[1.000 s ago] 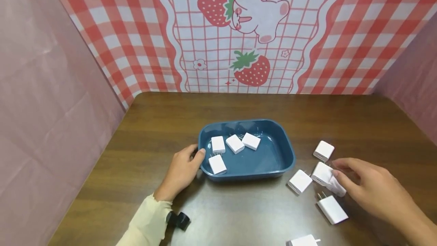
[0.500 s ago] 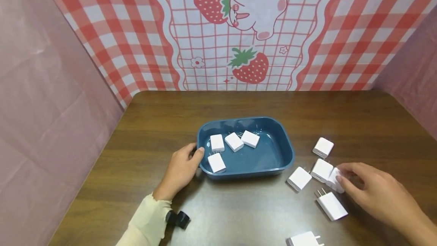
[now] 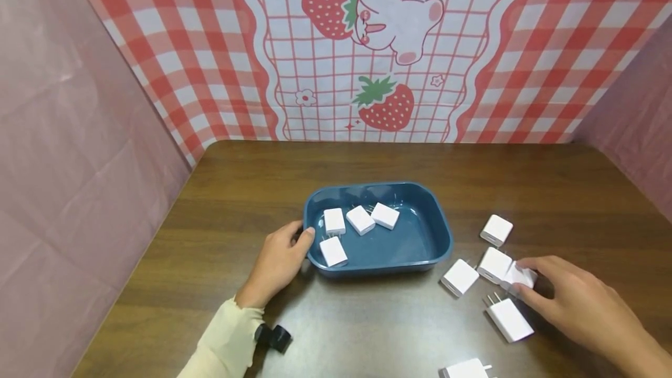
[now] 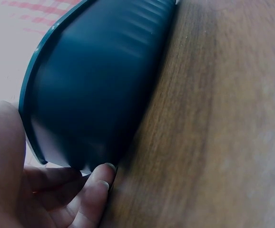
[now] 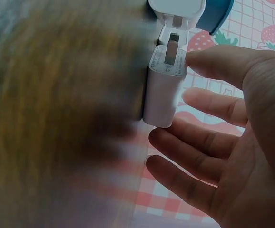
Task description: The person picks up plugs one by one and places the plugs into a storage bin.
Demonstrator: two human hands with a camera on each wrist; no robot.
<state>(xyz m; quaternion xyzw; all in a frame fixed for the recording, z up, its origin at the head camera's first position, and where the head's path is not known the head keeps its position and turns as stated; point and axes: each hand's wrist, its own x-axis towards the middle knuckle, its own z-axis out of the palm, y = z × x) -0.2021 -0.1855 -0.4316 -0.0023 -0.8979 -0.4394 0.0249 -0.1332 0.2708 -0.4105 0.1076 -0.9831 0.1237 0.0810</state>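
My left hand point(image 3: 280, 259) holds the near-left end of a dark blue tray point(image 3: 447, 232), its thumb over the rim. In the left wrist view the other fingertips lie low against the outer wall. Several white USB wall chargers lie inside, one of them a charger point(image 3: 333, 251) at the near-left corner. To the tray's right, my right hand point(image 3: 580, 290) pinches a white charger point(image 3: 520, 276) between thumb and index finger. It overlaps a second charger point(image 3: 494, 265) in the head view. In the right wrist view, the charger point(image 5: 163, 95) by the fingertips shows a metal prong.
Around the right hand lie a charger point(image 3: 496, 230) farther back, a charger point(image 3: 460, 277) nearer the tray and a charger point(image 3: 509, 318) with prongs pointing away. Another charger point(image 3: 467, 368) is cut by the bottom frame edge. A checked cloth point(image 3: 210, 74) hangs behind the wooden table point(image 3: 252, 174).
The right hand has shifted slightly, and the charger between its fingers has turned and moved a little to the right. The left hand and tray stay in place.
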